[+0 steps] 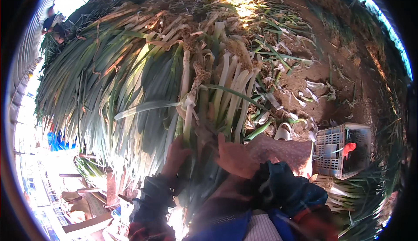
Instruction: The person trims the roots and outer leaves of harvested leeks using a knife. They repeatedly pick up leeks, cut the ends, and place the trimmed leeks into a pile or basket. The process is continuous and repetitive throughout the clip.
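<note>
My left hand (178, 154) is closed around the green part of a leek-like green onion (188, 120), whose rooted white end points away from me. Beside it, my right hand (236, 158) has its thumb raised and fingers curled. A blurred, brownish dry outer leaf (206, 131) stretches between the two hands and reaches the right one; whether the right fingers grip it is hidden. Just beyond lie several white-stemmed onions (233, 90) with brown roots (240, 50). One loose green leaf (147, 108) crosses the pile to the left.
A large heap of green onions (107, 77) fills the left. Peeled scraps (277, 102) litter the soil ahead. To my right stand a white plastic crate (329, 151) with a red scrap on it and more onions (346, 192). Another person (54, 25) is at far left. Wooden boards (88, 223) lie lower left.
</note>
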The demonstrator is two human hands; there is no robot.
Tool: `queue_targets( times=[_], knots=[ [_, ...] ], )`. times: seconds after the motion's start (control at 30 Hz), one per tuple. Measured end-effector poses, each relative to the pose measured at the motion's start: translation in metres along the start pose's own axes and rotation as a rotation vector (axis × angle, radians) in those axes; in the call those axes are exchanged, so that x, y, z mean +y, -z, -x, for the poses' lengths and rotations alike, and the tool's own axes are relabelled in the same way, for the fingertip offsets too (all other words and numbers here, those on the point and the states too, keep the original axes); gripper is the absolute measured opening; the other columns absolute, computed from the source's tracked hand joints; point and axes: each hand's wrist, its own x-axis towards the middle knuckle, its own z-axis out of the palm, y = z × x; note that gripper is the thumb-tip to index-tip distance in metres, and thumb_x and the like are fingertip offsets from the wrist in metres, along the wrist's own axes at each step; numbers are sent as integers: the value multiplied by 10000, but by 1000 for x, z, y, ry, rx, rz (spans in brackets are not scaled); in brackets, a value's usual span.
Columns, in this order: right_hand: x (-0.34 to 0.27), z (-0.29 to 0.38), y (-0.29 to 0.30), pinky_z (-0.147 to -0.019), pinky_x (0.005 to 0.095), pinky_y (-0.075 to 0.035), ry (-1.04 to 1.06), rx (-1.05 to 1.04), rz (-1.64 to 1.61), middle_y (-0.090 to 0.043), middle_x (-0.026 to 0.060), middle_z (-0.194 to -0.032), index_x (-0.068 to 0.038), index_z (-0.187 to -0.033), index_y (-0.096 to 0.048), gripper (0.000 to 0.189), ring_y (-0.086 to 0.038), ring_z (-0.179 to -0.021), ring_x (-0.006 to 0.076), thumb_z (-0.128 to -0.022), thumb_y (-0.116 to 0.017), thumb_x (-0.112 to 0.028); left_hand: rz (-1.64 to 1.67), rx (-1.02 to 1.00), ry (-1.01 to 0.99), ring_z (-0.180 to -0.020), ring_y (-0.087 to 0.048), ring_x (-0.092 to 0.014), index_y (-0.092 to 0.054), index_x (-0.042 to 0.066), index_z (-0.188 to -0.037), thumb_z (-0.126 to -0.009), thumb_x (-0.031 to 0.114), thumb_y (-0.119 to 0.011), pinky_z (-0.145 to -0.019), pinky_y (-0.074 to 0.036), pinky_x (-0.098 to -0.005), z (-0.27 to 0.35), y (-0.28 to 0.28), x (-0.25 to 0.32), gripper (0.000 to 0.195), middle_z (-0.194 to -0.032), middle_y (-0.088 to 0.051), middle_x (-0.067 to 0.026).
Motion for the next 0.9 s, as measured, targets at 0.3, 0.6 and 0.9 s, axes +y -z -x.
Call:
queue_targets(
  times=[0.3, 0.6, 0.9],
  knots=[
    [9, -24, -8, -525, 411, -490, -9, 116, 93, -596, 172, -639, 117, -1152, -375, 516, -622, -599, 316, -754, -544, -165, 481, -121, 140, -900, -563, -189, -419, -70, -1246, -693, 126, -640, -780, -440, -285, 0, 8, -30, 626, -979, -584, -148],
    [25, -80, -13, -493, 412, -484, 70, 375, 84, -583, 164, -599, 116, -1036, -428, 447, -607, -567, 332, -706, -566, -153, 649, -268, 182, -853, -572, -184, -484, -46, -1147, -755, 109, -556, -757, -448, -281, 11, 16, 10, 427, -920, -584, -107],
    [-7, -36, -5, -423, 387, -442, 116, 353, -10, -576, 164, -593, 116, -1028, -481, 399, -567, -480, 297, -718, -514, -134, 650, -98, 43, -831, -575, -187, -566, 6, -1058, -699, 56, -547, -710, -468, -293, -14, 32, 28, 363, -1007, -579, -118]
  ],
)
